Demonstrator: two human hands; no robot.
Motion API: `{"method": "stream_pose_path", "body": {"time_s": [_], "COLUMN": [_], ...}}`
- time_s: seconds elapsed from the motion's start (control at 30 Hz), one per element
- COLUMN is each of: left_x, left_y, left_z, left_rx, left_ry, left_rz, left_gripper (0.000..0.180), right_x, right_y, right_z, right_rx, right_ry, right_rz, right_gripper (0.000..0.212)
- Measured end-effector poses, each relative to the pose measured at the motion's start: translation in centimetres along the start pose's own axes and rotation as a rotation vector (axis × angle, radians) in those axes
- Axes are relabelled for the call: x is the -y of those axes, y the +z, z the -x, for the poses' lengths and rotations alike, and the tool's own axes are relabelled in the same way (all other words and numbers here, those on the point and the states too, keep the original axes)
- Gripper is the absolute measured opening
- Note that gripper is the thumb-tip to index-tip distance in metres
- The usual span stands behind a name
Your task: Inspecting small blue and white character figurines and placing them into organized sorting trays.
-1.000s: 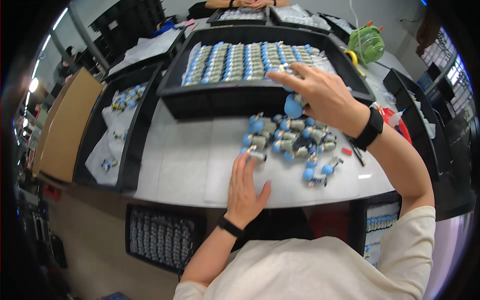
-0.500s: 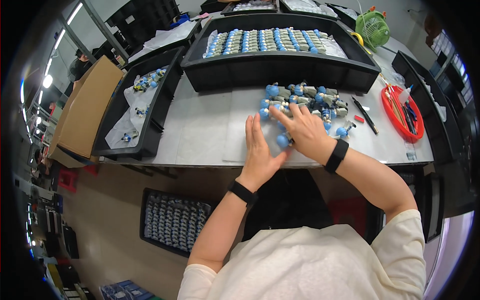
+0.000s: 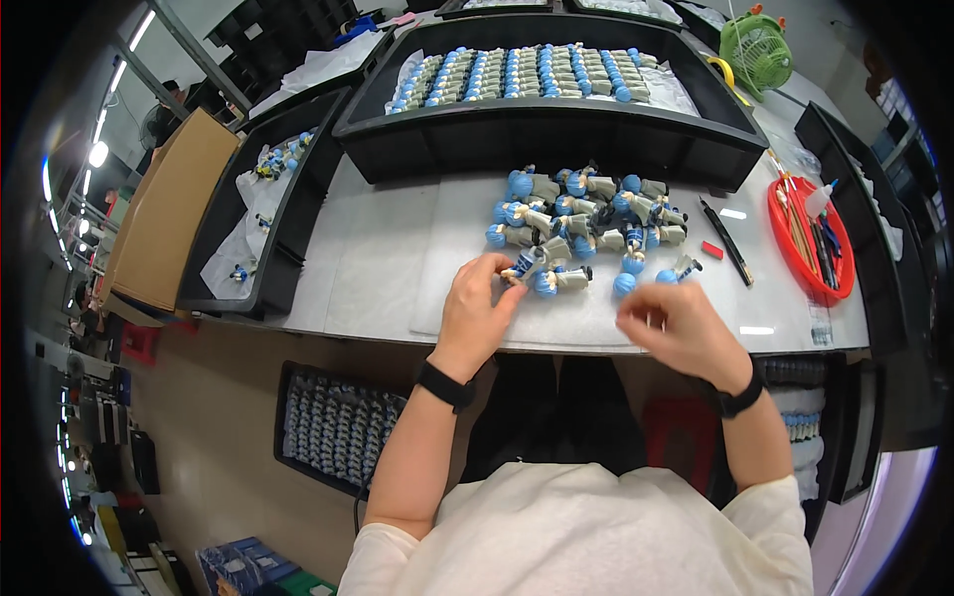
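Observation:
My left hand [image 3: 477, 310] is closed, thumb and fingertips pinching a small doll figurine [image 3: 527, 263] at the near left edge of a pile. Its dress shows blue and white; my fingers hide part of it. Right beside it lies another figurine [image 3: 566, 281] with a round blue head and pale grey body. To the right, my right hand [image 3: 678, 323] is raised over the table's near edge, its fingers curled into a pinch. Whatever is between those fingertips, if anything, cannot be made out. Just beyond them lies a blue-headed figurine [image 3: 684, 268] on its side.
Behind the pile stands a black tray [image 3: 556, 134] with rows of figurines. A narrower black tray [image 3: 268, 283] with a few figurines is at left. A pen [image 3: 727, 241], a red block [image 3: 712, 250] and a red basket of tools [image 3: 837, 290] lie at right. Another filled tray [image 3: 333, 422] rests below.
My hands have moved apart: the left slightly left and down, now gripping a figurine, the right off the pile toward the near right. The pile is more fully visible.

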State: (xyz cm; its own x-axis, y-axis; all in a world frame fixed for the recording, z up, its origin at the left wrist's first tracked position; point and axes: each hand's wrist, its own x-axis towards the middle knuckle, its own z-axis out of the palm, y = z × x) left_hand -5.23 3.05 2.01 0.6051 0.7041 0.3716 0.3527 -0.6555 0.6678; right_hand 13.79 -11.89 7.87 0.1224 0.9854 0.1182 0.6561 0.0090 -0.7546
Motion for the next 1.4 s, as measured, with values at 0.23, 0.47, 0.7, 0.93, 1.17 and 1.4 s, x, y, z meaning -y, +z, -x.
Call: {"method": "stream_pose_path", "body": {"time_s": [0.23,0.47,0.7,0.93,1.17,1.4], "left_x": [-4.4,-3.6,-2.6,-2.8,-4.2,-4.0], "left_y": [-1.3,0.5,2.0,2.4,2.6,3.3], "left_z": [1.0,1.8,1.5,2.3,2.5,2.5], "left_rx": [0.028,0.362,0.339,0.284,0.255,0.318], "left_ry": [-0.285,-0.246,-0.318,-0.431,-0.482,-0.425], "left_rz": [0.792,1.018,1.207,1.335,1.332,1.241], "left_gripper": [0.018,0.035,0.029,0.028,0.032,0.031], "right_x": [-5.1,-1.4,0.5,0.1,-0.7,-1.6], "right_y": [0.6,2.8,8.1,8.2,8.5,8.4], "right_z": [0.3,2.0,3.6,3.5,3.9,4.5], "right_rx": [-0.150,-0.260,-0.226,-0.248,-0.478,-0.582], "right_ry": [-0.028,0.073,0.308,0.301,0.128,0.099], "right_rz": [-0.005,-0.284,-1.199,-1.407,-1.092,-0.981], "right_gripper": [0.015,0.020,0.033,0.033,0.051,0.061]}}
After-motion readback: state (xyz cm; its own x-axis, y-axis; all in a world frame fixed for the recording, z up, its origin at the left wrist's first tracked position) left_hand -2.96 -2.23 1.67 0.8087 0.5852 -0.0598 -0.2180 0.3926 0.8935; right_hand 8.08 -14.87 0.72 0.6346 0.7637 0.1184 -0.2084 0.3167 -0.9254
